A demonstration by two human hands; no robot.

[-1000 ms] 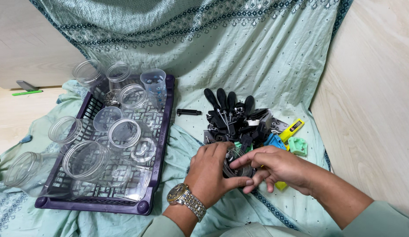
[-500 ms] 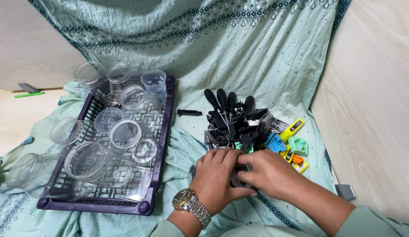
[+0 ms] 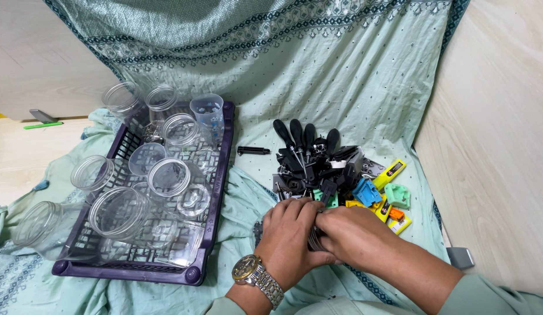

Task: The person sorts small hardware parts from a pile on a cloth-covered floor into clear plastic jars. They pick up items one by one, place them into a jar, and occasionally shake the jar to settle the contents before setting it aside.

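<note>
Head view looks down on a pale green patterned cloth [image 3: 353, 76] spread over the floor and drawn up behind as a backdrop. At far left a green marker [image 3: 43, 125] lies on the light wooden floor [image 3: 26, 157]. Next comes a purple plastic crate [image 3: 222, 192] holding clear plastic jars [image 3: 169, 178], most with their mouths tipped toward the camera; one more jar [image 3: 35, 224] lies on the cloth just outside the crate's left edge. Between the crate and the tool heap a small black bit [image 3: 253, 151] lies alone on the cloth.

Low in the middle, the left hand [image 3: 290, 239], a metal wristwatch [image 3: 257, 280] on its wrist, curls its fingers inward against the right hand. A small dark object [image 3: 314, 238] sits in the gap where the two hands meet, pressed between the fingers of both; only a sliver shows, so what it is cannot be told. The right hand [image 3: 356, 236] lies knuckles up, fingers bent and closed over the same object.

Just beyond the fingertips sits a pile of black-handled screwdrivers [image 3: 303, 149] and dark parts, with blue, green, yellow and orange plastic pieces [image 3: 379, 195] on its right side. At far right a light wooden panel [image 3: 493, 146] rises beside the cloth.
</note>
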